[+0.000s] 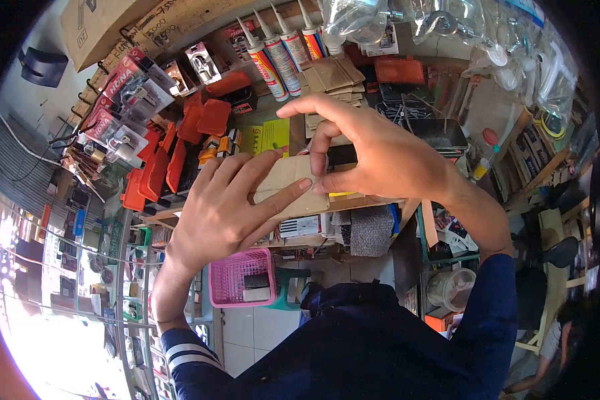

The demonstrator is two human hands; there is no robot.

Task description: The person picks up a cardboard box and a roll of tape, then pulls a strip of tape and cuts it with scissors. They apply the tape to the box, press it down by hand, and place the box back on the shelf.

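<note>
My left hand point(230, 207) lies flat with fingers spread across a small brown paper packet point(288, 175), held up in front of me. My right hand point(373, 153) grips the packet's right edge, thumb and forefinger pinching it near the middle while the other fingers arch above. Both hands keep the packet against a wooden counter edge point(353, 203). Most of the packet is hidden under my fingers.
Sealant tubes point(277, 50) stand at the top, with padlock blister packs point(123, 100) and orange trays point(173, 163) to the left. A stack of brown packets point(340, 77) lies behind. A pink basket point(237, 279) sits below. Bagged hardware point(487, 40) hangs top right. Another person point(560, 333) sits low right.
</note>
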